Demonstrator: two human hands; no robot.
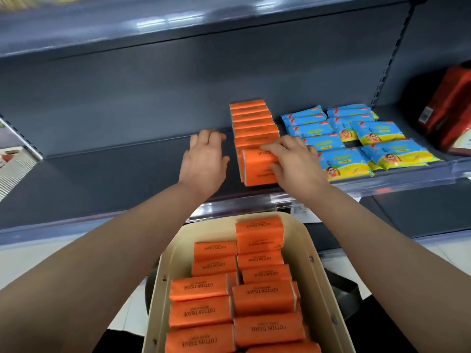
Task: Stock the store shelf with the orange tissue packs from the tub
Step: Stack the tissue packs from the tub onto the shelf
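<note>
- Nearest to me is the beige tub [316,276], its far end just below the shelf's front edge; orange tissue packs [262,299] lie in it in two columns, each printed "COTTON TISSUE", and the pack at the far right sits higher than the others
- Both my bare forearms [127,250] reach out past the tub toward the shelf
- My left hand [204,159] is over a bare part of the dark shelf [102,179], just left of the orange row; its fingers are loosely bent and it holds nothing, and I cannot tell whether it touches the shelf
- My right hand [290,159] grips the front pack [256,171], fingers curled over its top edge and thumb at its right end; this pack stands on its long edge at the front of the row, near the shelf's lip
- Behind it the row of orange packs [251,121] runs back toward the rear panel, each pack upright and pressed against the next
- Just right of that row, blue and yellow packs [356,138] lie flat, overlapping one another
- Farther right, past the slotted upright, a red package [448,110] leans at the picture's edge
- Above everything runs the upper shelf [178,26], blurred
</note>
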